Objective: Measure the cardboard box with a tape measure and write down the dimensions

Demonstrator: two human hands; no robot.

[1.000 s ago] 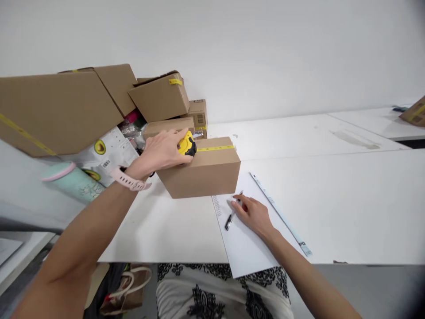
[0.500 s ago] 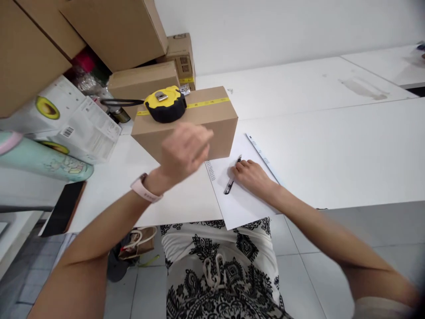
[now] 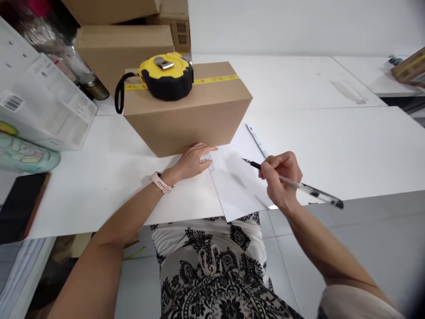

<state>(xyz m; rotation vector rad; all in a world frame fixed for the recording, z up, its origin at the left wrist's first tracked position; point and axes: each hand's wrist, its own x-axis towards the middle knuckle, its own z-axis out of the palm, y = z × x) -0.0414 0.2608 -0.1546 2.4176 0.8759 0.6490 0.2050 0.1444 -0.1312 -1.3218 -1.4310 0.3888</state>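
Observation:
Fingers apart, my left hand rests at the left edge of a white sheet of paper, right in front of a cardboard box. Small printed text shows on the paper near my fingertips. In my right hand is a clear pen with a black grip, its tip pointing left just above the sheet. A light-coloured ruler lies along the paper's right edge, partly hidden behind my right hand. On top of the box sits a yellow and black tape measure with a black strap.
More cardboard boxes are stacked at the back left. White cartons, a mint-green bottle and a dark flat object are on the left. A taped box stands at the far right.
My right hand has picked the pen up off the paper and moved right with it. My left hand has come down from in front of the box onto the paper's left edge.

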